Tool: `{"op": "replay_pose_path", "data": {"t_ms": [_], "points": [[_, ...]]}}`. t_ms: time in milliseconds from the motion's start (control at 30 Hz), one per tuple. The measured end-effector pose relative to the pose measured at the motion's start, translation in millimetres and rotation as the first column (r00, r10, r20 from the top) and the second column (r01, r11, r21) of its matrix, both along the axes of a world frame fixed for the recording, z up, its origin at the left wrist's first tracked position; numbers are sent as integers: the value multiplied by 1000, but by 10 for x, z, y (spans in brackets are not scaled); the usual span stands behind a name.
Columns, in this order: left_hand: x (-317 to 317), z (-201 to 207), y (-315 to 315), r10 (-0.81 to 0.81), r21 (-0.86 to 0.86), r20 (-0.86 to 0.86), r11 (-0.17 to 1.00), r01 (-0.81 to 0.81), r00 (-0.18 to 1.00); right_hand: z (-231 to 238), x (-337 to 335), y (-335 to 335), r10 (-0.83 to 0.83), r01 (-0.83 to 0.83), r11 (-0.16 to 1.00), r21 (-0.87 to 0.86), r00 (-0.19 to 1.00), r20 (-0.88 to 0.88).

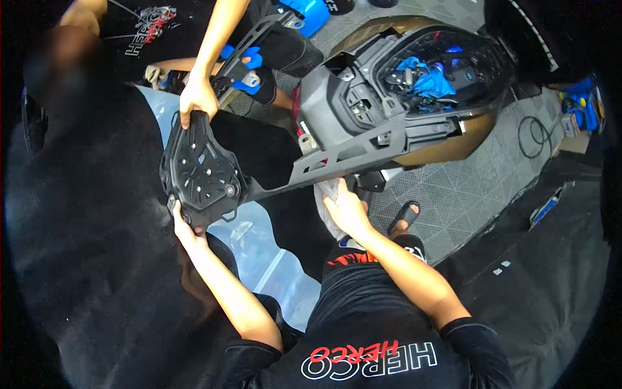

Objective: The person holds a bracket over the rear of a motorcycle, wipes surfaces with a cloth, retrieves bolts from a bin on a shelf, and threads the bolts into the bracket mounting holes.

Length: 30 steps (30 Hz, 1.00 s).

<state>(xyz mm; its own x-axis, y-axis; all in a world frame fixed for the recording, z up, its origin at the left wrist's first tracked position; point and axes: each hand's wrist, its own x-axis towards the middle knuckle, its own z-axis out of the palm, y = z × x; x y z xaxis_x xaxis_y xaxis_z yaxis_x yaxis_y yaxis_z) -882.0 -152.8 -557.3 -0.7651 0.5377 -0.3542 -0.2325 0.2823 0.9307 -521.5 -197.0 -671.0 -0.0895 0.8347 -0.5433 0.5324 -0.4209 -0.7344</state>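
Note:
A black top-box mounting plate (202,170) with slots and bolts is joined to a long dark metal bracket (350,157) that runs along the side of a scooter's tail (350,104). My left hand (188,223) has its fingers round the plate's near left corner. A co-worker's hand (197,97) grasps the far edge of the same plate. Below the bracket, my right hand (346,207) is closed on a grey cloth (329,207), which hangs close to the bracket's underside. Part of that hand's grip is hidden by the cloth.
Blue cloth (431,81) and small items lie in the scooter's open under-seat compartment. Behind the co-worker's arm is another metal bracket (243,55). Clear plastic sheeting (259,249) lies over black material at left. A cable (534,136) coils on the tiled floor (447,201).

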Motion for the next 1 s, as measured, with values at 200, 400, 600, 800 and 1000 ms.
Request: {"op": "replay_pose_path", "data": {"t_ms": [200, 400, 600, 800, 1000], "points": [[46, 23, 128, -3, -28, 40, 1000, 4, 999, -325, -27, -195, -29, 47, 989, 141, 992, -124], [-8, 24, 70, -55, -104, -1, 993, 54, 998, -402, -87, -261, -89, 90, 992, 94, 996, -6], [62, -11, 92, -30, -79, -65, 997, 24, 997, -415, -44, -365, -155, 166, 972, 167, 985, -80], [-111, 20, 19, -79, -158, -100, 985, 63, 992, -263, 21, -454, -186, 192, 975, 108, 981, -57], [27, 46, 47, -124, -73, -75, 990, 119, 989, -303, 141, -563, -202, 209, 977, 33, 969, -145]]}}
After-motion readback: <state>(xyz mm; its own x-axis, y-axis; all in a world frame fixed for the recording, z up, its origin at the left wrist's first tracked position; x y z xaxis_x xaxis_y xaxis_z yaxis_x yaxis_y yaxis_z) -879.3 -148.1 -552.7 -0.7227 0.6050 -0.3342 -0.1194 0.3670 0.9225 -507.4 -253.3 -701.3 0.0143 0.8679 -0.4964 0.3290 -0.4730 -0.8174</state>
